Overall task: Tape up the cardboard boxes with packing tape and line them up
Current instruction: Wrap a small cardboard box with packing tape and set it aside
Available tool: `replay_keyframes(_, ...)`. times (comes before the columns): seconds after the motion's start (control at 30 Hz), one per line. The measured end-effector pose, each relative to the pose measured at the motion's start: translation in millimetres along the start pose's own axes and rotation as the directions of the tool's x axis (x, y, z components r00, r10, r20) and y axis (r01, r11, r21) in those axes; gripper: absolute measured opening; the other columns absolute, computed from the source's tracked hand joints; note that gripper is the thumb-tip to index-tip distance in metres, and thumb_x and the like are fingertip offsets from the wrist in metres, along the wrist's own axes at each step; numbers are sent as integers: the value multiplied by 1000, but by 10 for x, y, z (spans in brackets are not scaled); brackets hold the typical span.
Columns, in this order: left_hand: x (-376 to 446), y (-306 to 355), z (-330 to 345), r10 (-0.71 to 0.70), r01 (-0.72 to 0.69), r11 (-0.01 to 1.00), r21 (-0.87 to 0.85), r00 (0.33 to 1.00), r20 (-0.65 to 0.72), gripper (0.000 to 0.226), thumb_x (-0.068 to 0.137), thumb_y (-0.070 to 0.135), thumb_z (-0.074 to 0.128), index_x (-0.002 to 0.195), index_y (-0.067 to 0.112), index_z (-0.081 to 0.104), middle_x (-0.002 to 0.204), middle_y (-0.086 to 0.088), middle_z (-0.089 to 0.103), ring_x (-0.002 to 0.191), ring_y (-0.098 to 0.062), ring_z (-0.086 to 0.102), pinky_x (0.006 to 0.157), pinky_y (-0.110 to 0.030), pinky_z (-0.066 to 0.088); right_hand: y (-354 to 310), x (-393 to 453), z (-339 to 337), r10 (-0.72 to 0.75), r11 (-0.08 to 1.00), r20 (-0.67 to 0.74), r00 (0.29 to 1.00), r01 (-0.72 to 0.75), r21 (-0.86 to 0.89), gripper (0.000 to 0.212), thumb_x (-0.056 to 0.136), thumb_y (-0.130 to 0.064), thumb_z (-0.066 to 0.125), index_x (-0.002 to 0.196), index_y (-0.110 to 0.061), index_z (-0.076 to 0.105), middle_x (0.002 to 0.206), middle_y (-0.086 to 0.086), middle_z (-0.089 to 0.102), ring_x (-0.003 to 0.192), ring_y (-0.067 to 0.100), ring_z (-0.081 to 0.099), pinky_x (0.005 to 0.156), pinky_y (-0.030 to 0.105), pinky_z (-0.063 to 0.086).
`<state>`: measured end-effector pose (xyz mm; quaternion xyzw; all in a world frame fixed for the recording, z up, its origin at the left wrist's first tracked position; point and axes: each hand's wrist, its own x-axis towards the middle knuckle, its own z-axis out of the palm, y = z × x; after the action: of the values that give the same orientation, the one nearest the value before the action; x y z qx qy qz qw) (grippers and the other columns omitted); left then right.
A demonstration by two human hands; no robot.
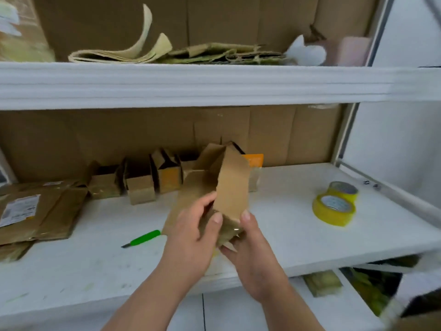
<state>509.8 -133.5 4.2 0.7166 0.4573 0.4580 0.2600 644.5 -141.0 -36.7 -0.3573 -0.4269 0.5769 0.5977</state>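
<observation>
Gripping unfolded cardboard box above shelf: left hand and right hand, fingers curled round its lower end. Row of small boxes at shelf rear; yellow tape rolls right; green knife left.

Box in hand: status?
Both hands, left and right, grip the box over the shelf. Flaps untaped. Tape rolls untouched at right. Nothing blocking.

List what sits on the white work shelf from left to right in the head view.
Flattened cardboard stack → green-handled knife → cardboard box held in the left hand and right hand → yellow tape rolls.
</observation>
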Motion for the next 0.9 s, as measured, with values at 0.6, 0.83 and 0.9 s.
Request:
replay_keyframes(0.6,426,-8,1160,-153,177,926,332,983,-97,81,80,42,77,149,31,36,151,-2,32,139,-25,28,111,-47,31,-14,-62,-1493,91,986,-527,845,-3,165,45,97,-3,56,127,-34,41,118,7,66,108,31,67,88,40,55)
replay_keyframes(0.83,571,-380,1551,-531,598,783,-172,787,314,51,87,26,74,128,36,46,117,7,64,106,-12,60,101,-45,49,51,297,-1720,-186,735,-692,697,-369,-569,65,77,-10,76,131,-23,42,122,3,50,109,26,54,92,40,49)
replay_keyframes(0.9,666,-376,1631,-470,529,836,-142,826,310,40,92,27,67,126,38,50,121,10,63,109,-10,59,101,-40,49,81,320,-1765,-289,564,-639,713,-413,-715,73,74,-18,79,136,-23,41,125,4,44,116,27,46,98,39,43)
